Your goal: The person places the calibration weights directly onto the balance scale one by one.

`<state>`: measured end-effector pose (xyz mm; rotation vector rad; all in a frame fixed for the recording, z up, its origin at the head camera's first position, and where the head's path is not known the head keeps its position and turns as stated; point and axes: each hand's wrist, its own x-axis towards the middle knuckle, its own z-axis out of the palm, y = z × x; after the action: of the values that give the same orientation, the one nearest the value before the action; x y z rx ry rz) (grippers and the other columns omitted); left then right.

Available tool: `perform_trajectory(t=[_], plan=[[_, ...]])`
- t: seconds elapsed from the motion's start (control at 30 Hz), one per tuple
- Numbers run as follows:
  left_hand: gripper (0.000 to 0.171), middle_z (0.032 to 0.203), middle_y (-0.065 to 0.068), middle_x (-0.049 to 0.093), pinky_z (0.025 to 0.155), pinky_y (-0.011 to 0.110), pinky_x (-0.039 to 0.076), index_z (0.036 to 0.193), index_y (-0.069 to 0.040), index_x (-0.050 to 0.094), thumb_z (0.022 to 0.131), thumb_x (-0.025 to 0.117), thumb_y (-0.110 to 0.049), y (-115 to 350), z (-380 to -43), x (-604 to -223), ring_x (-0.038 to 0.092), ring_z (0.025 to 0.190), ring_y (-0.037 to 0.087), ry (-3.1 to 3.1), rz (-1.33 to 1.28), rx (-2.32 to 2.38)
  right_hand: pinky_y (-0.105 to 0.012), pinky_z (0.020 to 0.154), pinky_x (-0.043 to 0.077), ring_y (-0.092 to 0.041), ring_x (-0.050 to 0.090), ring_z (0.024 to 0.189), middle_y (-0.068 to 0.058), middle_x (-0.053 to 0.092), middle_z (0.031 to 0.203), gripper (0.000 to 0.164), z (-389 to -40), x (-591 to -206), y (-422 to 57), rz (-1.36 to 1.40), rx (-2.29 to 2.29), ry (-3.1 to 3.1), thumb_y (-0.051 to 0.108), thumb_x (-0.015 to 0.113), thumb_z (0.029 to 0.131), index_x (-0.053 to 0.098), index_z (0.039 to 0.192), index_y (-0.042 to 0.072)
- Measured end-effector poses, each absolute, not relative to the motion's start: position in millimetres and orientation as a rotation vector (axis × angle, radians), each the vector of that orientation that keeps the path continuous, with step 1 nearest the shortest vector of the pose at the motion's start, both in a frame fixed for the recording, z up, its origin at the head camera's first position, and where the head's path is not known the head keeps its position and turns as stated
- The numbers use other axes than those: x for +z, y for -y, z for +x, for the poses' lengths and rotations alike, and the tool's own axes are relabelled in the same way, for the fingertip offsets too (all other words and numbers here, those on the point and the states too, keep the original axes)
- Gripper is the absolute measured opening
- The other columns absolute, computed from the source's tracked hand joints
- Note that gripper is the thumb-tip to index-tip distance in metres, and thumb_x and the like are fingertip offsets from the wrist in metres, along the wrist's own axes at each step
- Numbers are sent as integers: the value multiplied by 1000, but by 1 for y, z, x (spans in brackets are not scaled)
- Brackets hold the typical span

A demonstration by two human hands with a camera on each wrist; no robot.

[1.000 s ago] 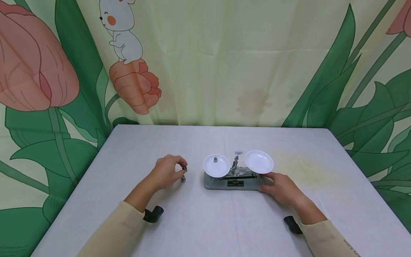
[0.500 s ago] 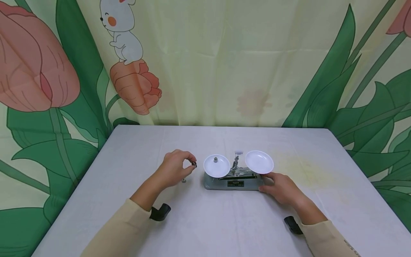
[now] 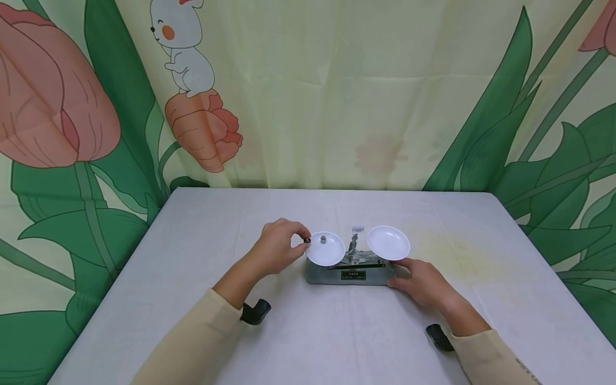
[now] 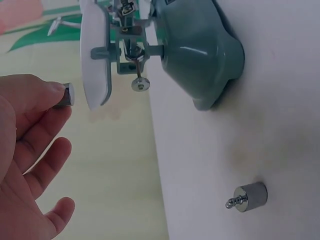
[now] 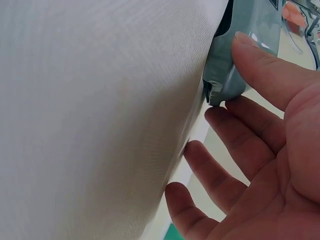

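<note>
A balance scale with a grey-green base (image 3: 321, 275) stands on the table. On its white left pan (image 3: 326, 258) sits a small metal weight (image 3: 323, 239); its white right pan (image 3: 389, 244) bears nothing. My left hand (image 3: 275, 250) pinches another weight (image 4: 68, 95) between thumb and forefinger, just beside the left pan's outer edge. My right hand (image 3: 424, 280) grips the right end of the base, thumb (image 5: 257, 62) on the front and fingertips at the end. A knobbed weight (image 4: 252, 196) stands on the table in the left wrist view; in the head view my left hand hides it.
A white cloth covers the table (image 3: 356, 337). Behind it hangs a curtain (image 3: 308, 107) printed with flowers, leaves and a rabbit. A thin adjusting knob (image 4: 140, 84) sticks out below the left pan.
My left hand has carried its weight rightward from above the standing weight to the left pan's edge. The right hand and the scale have stayed in place.
</note>
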<state>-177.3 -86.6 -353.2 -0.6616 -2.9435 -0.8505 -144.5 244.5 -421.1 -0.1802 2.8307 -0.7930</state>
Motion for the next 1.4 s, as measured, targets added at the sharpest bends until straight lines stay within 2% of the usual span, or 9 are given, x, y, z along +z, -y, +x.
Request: perform_trajectory(t=[0.63,1.4], plan=[[12,99,-4,71,101,50,36,104,-15,74,92,73,-17,71,-184,-363,56,109,21,2956,-692,-733,-66,100,37,-50,46,129,-28,55,137,62,-145,-420,-243,-199,-798,-2836,26,78,87,56,137,-4],[14,103,-4,70,103,50,33,105,-15,74,92,74,-19,70,-182,-364,55,112,22,2955,-673,-730,-65,99,38,-50,47,127,-28,56,135,62,-144,-421,-244,-206,-799,-2837,26,77,87,56,137,-4]])
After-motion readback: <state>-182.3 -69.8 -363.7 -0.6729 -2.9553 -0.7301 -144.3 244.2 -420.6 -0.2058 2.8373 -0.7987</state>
